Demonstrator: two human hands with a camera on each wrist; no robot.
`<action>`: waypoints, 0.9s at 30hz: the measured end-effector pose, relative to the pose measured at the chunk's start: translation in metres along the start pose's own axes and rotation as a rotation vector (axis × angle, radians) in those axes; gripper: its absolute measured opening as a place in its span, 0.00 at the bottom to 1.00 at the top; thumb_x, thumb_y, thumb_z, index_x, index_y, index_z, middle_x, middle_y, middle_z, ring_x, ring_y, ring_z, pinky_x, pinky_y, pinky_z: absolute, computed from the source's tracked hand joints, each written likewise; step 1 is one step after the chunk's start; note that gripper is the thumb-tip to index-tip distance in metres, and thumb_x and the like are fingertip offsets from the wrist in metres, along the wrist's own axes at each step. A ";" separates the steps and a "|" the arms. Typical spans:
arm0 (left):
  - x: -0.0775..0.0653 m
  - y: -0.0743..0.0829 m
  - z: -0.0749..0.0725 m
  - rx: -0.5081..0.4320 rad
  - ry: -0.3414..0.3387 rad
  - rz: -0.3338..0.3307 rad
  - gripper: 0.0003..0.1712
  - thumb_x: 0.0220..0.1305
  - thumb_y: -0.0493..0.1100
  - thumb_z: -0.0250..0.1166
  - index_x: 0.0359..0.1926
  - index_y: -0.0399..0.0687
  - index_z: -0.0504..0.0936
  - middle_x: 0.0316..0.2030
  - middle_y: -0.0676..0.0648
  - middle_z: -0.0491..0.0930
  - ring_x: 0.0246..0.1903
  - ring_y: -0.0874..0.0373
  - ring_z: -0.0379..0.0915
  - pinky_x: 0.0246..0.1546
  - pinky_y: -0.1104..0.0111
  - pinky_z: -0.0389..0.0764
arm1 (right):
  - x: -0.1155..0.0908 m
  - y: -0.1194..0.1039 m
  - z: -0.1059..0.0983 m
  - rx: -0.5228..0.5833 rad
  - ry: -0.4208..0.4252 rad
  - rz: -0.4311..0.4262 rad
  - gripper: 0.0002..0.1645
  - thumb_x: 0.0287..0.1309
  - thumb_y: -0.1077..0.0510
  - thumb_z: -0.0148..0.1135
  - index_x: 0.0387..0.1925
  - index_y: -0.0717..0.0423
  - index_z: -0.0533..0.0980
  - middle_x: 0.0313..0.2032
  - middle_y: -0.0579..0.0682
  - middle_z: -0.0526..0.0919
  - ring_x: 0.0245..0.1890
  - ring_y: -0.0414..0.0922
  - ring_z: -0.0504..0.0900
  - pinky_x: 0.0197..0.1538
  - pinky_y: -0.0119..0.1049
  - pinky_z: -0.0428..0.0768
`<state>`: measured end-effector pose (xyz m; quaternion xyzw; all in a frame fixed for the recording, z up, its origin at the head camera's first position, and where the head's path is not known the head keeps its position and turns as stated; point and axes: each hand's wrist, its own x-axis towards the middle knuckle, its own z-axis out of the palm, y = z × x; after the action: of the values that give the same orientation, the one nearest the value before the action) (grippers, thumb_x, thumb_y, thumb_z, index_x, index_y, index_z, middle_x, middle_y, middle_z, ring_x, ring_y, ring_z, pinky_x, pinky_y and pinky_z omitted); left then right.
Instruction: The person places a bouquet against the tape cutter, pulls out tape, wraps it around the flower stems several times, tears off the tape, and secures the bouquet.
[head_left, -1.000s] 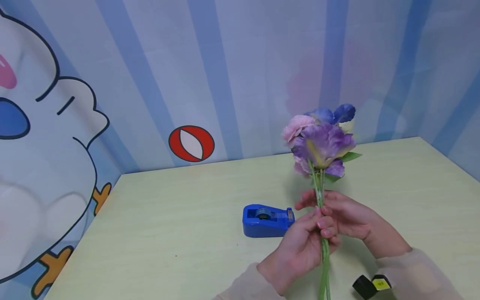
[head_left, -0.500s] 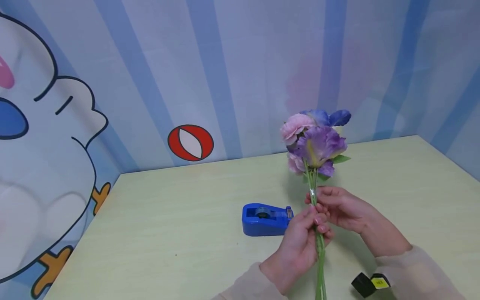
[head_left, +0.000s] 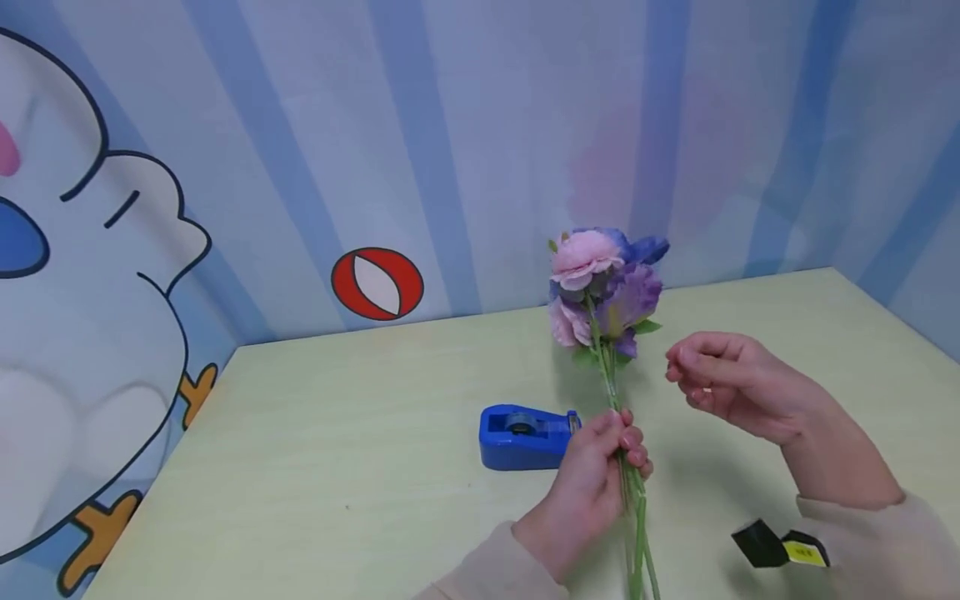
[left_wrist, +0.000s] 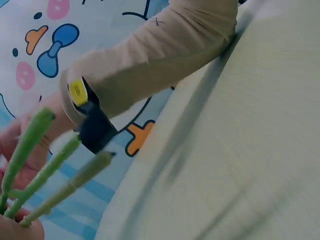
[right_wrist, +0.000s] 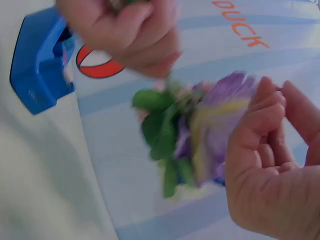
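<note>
A bunch of artificial flowers (head_left: 581, 260), pink, purple and blue, stands nearly upright in the head view. My left hand (head_left: 588, 487) grips its green stems at mid-length. Clear shiny tape appears around the stems above that grip. To the right of the bunch, and apart from it, is my right hand (head_left: 738, 385); its fingers curl and its thumb nearly meets the index finger. Between those tips I make out nothing. A blue tape dispenser (head_left: 525, 442) sits just left of my left hand. Cut stem ends (left_wrist: 27, 145) stick out in the left wrist view.
The pale tabletop (head_left: 337, 433) carries the dispenser and ends at a printed blue striped backdrop (head_left: 510, 150). A black wrist device with a yellow label (head_left: 804, 552) is on my right sleeve.
My right hand has come off the stems and moved right, clear of the bunch. The bunch has shifted a little left and turned, bringing the pink flower forward. The left hand keeps its grip.
</note>
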<state>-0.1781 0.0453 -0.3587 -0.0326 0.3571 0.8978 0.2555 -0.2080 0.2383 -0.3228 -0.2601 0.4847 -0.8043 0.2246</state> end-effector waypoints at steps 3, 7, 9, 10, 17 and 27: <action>-0.004 0.000 0.003 0.003 -0.035 0.016 0.11 0.74 0.39 0.41 0.33 0.46 0.67 0.20 0.55 0.62 0.18 0.67 0.58 0.26 0.78 0.64 | 0.002 0.001 -0.004 -0.081 0.119 0.092 0.18 0.69 0.65 0.43 0.41 0.55 0.81 0.37 0.48 0.84 0.36 0.40 0.82 0.42 0.31 0.79; -0.008 0.000 0.006 -0.025 -0.041 0.004 0.12 0.74 0.39 0.40 0.33 0.45 0.68 0.21 0.55 0.63 0.19 0.68 0.58 0.26 0.79 0.63 | 0.008 0.012 -0.003 -0.131 0.185 0.195 0.15 0.70 0.59 0.46 0.43 0.51 0.80 0.41 0.50 0.83 0.42 0.43 0.82 0.48 0.35 0.78; -0.010 0.000 0.007 -0.030 -0.042 -0.012 0.12 0.74 0.39 0.40 0.34 0.45 0.68 0.22 0.55 0.63 0.20 0.68 0.58 0.26 0.79 0.63 | 0.013 0.019 0.000 -0.102 0.156 0.229 0.15 0.70 0.57 0.45 0.45 0.51 0.79 0.44 0.51 0.82 0.46 0.44 0.80 0.51 0.37 0.77; -0.010 0.000 0.007 -0.028 -0.047 -0.018 0.12 0.74 0.39 0.40 0.34 0.45 0.68 0.22 0.54 0.63 0.21 0.68 0.57 0.26 0.79 0.63 | 0.015 0.023 0.002 -0.080 0.128 0.242 0.16 0.71 0.56 0.44 0.46 0.51 0.79 0.46 0.51 0.81 0.48 0.45 0.79 0.52 0.38 0.76; -0.011 0.000 0.009 0.008 -0.064 -0.040 0.12 0.74 0.39 0.40 0.35 0.45 0.68 0.23 0.54 0.62 0.21 0.68 0.58 0.26 0.79 0.64 | 0.024 0.038 0.010 0.121 -0.041 0.211 0.19 0.72 0.60 0.39 0.49 0.56 0.78 0.46 0.50 0.82 0.46 0.43 0.79 0.52 0.35 0.75; -0.008 -0.007 0.003 0.259 0.071 0.080 0.11 0.68 0.37 0.52 0.36 0.33 0.78 0.22 0.51 0.72 0.22 0.65 0.70 0.29 0.75 0.75 | 0.022 0.037 0.013 -0.175 0.271 0.183 0.12 0.64 0.65 0.53 0.32 0.53 0.82 0.36 0.47 0.85 0.39 0.41 0.83 0.45 0.33 0.79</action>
<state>-0.1672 0.0477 -0.3586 -0.0166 0.4800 0.8519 0.2088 -0.2123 0.1999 -0.3464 -0.1229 0.6005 -0.7628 0.2062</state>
